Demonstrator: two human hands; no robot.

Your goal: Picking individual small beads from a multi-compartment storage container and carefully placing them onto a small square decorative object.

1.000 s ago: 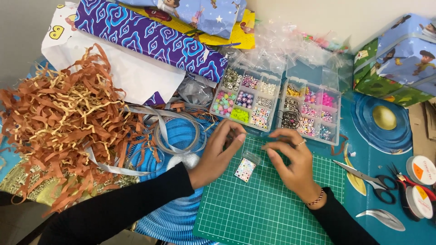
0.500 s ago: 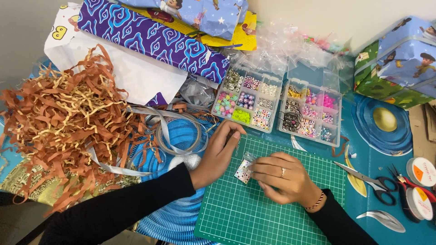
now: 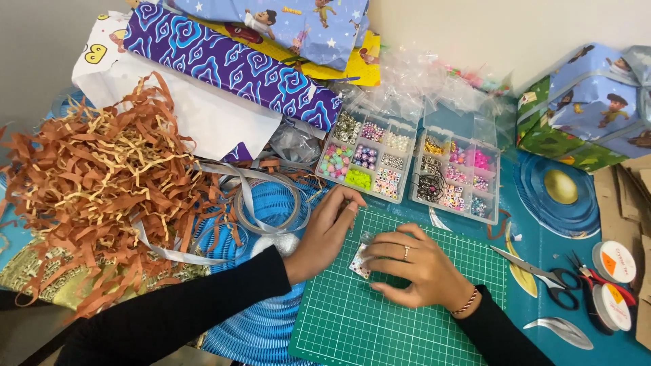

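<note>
The left hand (image 3: 330,229) lies palm-down at the top left corner of the green mat (image 3: 352,325), fingers loosely extended and released, the fingertips just short of the left bead box (image 3: 369,157); it grasps nothing; the right hand (image 3: 415,263) rests flat on the mat, fingers spread and pressed down over a small clear bag (image 3: 360,260) of beads, which lies on the mat between the two hands, its left end peeking out from under the fingertips; the hand pins the bag rather than clenching it; a ring sits on one finger and a bracelet at the wrist; a second bead box (image 3: 458,175) stands beside the first, just above the mat; to the left spreads a heap of brown paper shreds (image 3: 95,190), with a silver ribbon (image 3: 264,203) coiled near the left hand; scissors (image 3: 542,274) lie to the right of the mat, near two thread spools (image 3: 614,281); a wrapped gift (image 3: 590,108) sits at the far right
</note>
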